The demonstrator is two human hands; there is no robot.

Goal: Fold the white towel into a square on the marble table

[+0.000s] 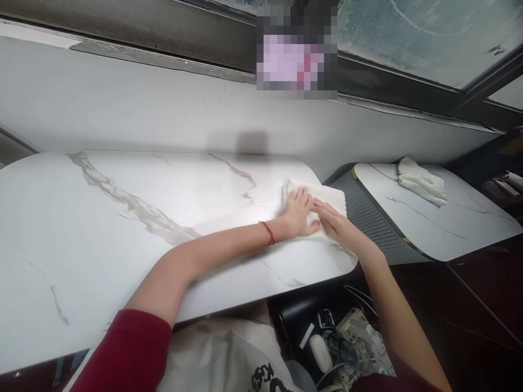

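Note:
A white cloth (333,196) lies flat at the right end of a white marble-patterned table (122,261). My left hand (300,212), with a red string at its wrist, rests palm down on the cloth, fingers stretched out. Beside it, my right hand (333,220) also lies on the cloth, with its fingers extended toward the left hand. The fingertips of the two hands meet or nearly meet. Part of the cloth is hidden beneath both hands.
A second crumpled white cloth (423,181) lies on a smaller marble-topped cabinet (420,228) at the right. Below the table edge, a black surface (292,318) holds a bottle, a white case and cables. A white wall (163,114) and windows (408,43) stand behind.

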